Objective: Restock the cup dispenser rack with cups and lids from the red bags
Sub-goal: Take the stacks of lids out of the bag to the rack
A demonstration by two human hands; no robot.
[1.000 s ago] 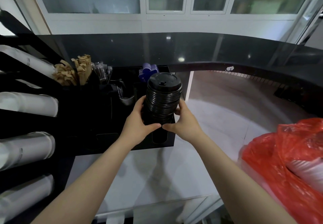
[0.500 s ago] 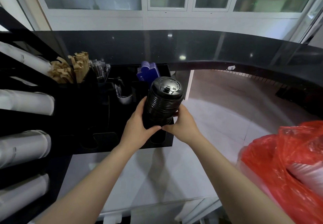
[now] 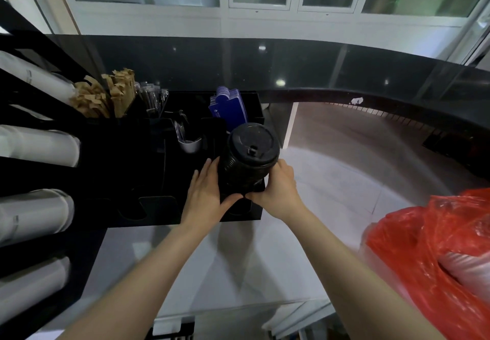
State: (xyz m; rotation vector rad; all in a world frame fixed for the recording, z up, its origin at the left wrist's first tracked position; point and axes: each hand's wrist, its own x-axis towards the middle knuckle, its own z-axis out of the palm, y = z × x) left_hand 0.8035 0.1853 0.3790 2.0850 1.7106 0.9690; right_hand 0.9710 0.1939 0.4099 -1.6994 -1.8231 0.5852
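White cup stacks point(image 3: 37, 148) lie sideways in the black dispenser rack point(image 3: 16, 178) at far left. Next right, brown paper sticks point(image 3: 106, 98) stand in the black organizer point(image 3: 148, 215), then clear wrapped items point(image 3: 153, 98), a small white holder point(image 3: 189, 144) and blue cards point(image 3: 229, 106) at the back. Left hand point(image 3: 205, 196) lies against the left side of the stack of black lids point(image 3: 248, 159), fingers fairly straight, thumb under the bottom. Lid stack is tilted, over the organizer's front right slot. Right hand point(image 3: 278, 188) curls round its right side, thumb meeting the left thumb. Red bag point(image 3: 424, 247) sits on the white counter point(image 3: 331, 207) at far right, pale contents showing through.
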